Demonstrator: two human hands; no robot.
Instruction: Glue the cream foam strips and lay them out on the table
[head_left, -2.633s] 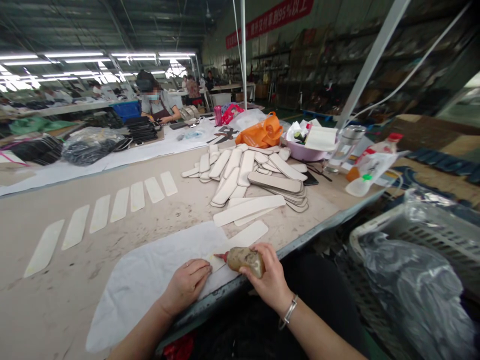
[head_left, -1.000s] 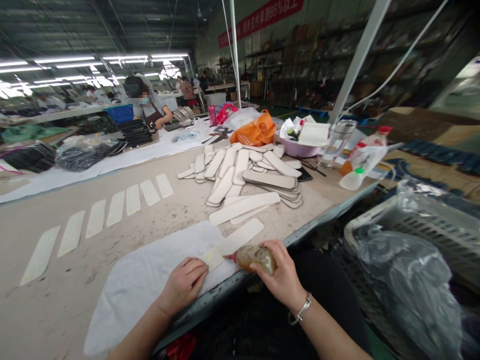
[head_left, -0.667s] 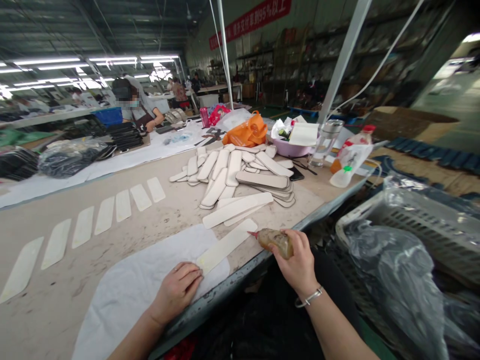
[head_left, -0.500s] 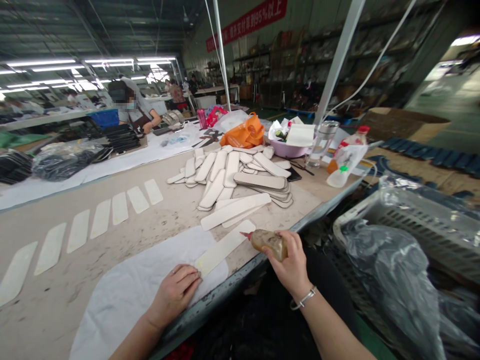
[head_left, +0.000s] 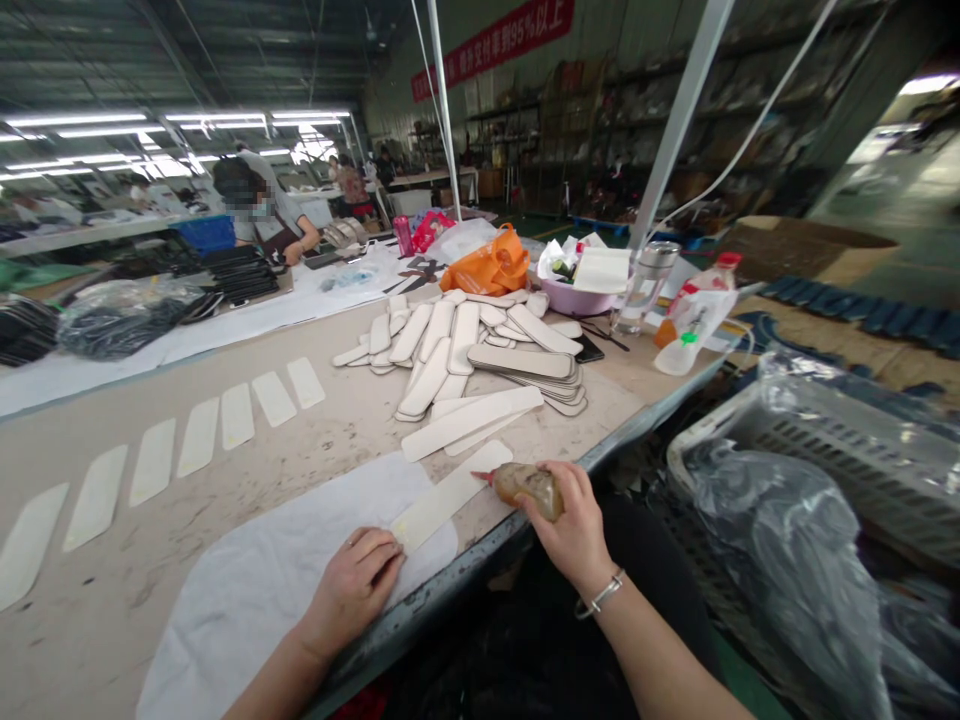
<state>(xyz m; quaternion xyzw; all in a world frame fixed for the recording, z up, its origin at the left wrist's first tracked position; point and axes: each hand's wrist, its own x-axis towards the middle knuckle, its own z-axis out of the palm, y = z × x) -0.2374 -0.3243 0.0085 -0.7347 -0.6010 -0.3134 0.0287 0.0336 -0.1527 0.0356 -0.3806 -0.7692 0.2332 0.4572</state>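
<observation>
A long pale strip point(head_left: 448, 495) lies slantwise, its near end on a white cloth point(head_left: 277, 560). My left hand point(head_left: 360, 580) has its fingers closed on that near end. In my right hand point(head_left: 568, 515) is a squeeze bottle point(head_left: 527, 488) of brownish liquid, tilted sideways, its red nozzle point(head_left: 482, 477) over the far part of the strip. Just beyond are two more strips point(head_left: 472, 420) and a large pile of dark-edged pale pieces point(head_left: 450, 345). Several pale strips point(head_left: 154, 460) lie in a spaced row at the left.
An orange bag point(head_left: 491, 262), a purple basin point(head_left: 581, 295), a glass jar point(head_left: 646, 285) and a red-capped bottle point(head_left: 705, 290) stand at the back right. A grey crate point(head_left: 810, 430) with clear plastic is at the right. Another person sits across the table at the back left.
My right hand and the bottle have moved slightly left, with the nozzle now farther in over the strip. My left hand has barely moved.
</observation>
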